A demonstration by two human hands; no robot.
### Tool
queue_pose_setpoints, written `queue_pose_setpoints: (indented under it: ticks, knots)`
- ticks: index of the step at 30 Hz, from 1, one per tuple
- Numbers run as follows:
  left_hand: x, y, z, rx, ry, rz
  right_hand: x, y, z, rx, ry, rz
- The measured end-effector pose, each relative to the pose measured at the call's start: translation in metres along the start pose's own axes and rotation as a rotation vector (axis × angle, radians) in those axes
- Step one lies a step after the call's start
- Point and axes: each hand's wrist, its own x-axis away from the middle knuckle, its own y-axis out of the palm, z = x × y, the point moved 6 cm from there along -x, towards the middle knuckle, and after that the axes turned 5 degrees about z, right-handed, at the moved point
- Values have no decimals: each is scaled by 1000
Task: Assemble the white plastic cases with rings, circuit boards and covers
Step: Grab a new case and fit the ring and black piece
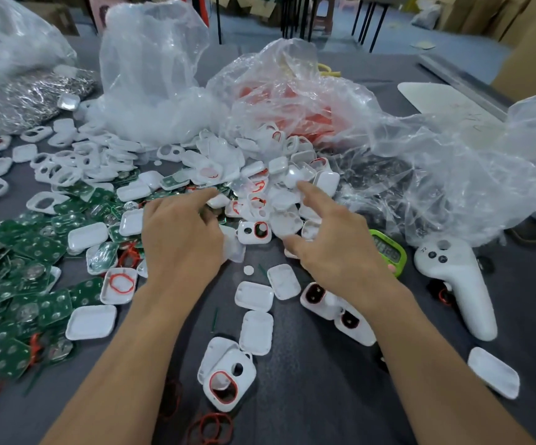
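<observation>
Grey work table in a storeroom, cardboard boxes at the back; strewn from side to side with parts. At the centre, a heap of white plastic cases, spilling out from under crumpled clear bags. Over the near edge of that heap, both hands: left hand knuckles up, fingers curled down among the cases, tips hidden, so cannot tell whether holding anything; right hand spread wide, index finger straight toward the heap, thumb out, nothing gripped. Between the two hands, a closed case, one of the red rings showing round its opening. Nearer, on bare table, a few finished-looking units, one at bottom centre, two more just beside the right wrist; loose case halves lying around them. Further left, a wide drift of green circuit boards; beyond it, white covers with openings; more rings loose at the near edge. To the right, a green timer and a white controller. By the look of it, early in the job: only a handful closed up; by far the greater part of cases, boards and covers waiting loose; rings to seat, boards to drop in, covers to press on.
</observation>
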Motion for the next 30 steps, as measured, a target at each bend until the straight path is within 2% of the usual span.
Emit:
queue_pose_setpoints:
  ticks: [2,4,7,9,12,14,17,20,22,24,27,30]
  knots:
    - [-7,-2,-18,-83,-66,-1,-12,5,-4,65,-30,-15]
    - [-9,4,-30,-168,-97,-110,-21,15,-10,124,-45,-63]
    - [2,26,-29,-255,-38,-329,-41,33,-26,131,-62,-119]
    - [5,36,-22,-213,19,-368,-60,47,-41,119,-97,-153]
    - [-3,25,-25,56,-123,-242,-88,68,-64,121,-164,-214]
    - [-9,13,-32,35,-167,-103,-106,78,-78,107,-198,-231]
    - [-17,13,-46,-159,-207,-155,-132,95,-100,107,-268,-267]
    - [-16,23,-47,-168,-134,-287,-149,120,-128,121,-386,-313]
    - [-18,19,-44,-35,-135,-236,-159,139,-139,146,-423,-341]
    - [-22,12,-47,49,-234,-130,-169,152,-139,228,-428,-336]
    - [-24,10,-55,72,-304,-42,-183,156,-121,438,-394,-268]
    - [-25,8,-60,99,-369,-1,-191,155,-110,491,-342,-320]
